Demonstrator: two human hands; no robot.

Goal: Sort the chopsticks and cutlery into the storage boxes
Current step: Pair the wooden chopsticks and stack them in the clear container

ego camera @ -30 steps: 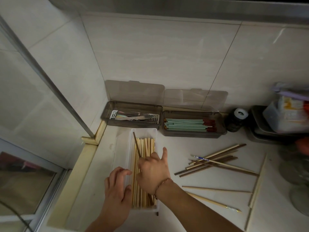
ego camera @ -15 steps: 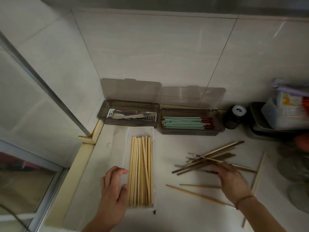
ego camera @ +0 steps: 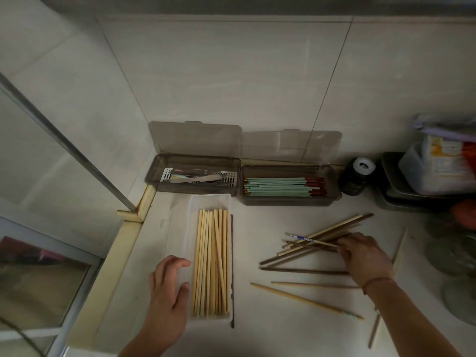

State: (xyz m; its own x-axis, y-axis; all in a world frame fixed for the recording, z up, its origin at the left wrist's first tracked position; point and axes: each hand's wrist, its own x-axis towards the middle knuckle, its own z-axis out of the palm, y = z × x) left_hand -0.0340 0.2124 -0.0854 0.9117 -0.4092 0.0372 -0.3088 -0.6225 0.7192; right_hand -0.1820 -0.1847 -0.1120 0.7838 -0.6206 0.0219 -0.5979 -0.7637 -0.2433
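The pale worktop [ego camera: 257, 336] carries everything, with three storage boxes beyond and beside the fingers: a clear box [ego camera: 192, 228] of light wooden chopsticks [ego camera: 212, 261], held at its near left wall by the left hand [ego camera: 167, 289] with fingers curled over the rim and thumb against the side; beyond those fingers a smoky box with metal cutlery [ego camera: 198, 178], and to its right another holding green chopsticks [ego camera: 280, 189]. The right hand [ego camera: 363, 256] rests on the loose pile of dark chopsticks [ego camera: 316, 243], its fingers bent down onto the sticks; whether they pinch one yet I cannot tell. To do this step well, the fingers should likely gather sticks of one kind, square their ends, and lift them level. One dark stick [ego camera: 232, 269] lies just outside the clear box, right of the left fingers. Pale sticks [ego camera: 304, 301] lie nearer than the right fingers. The package [ego camera: 438, 161] beyond them bears print too blurred to read.
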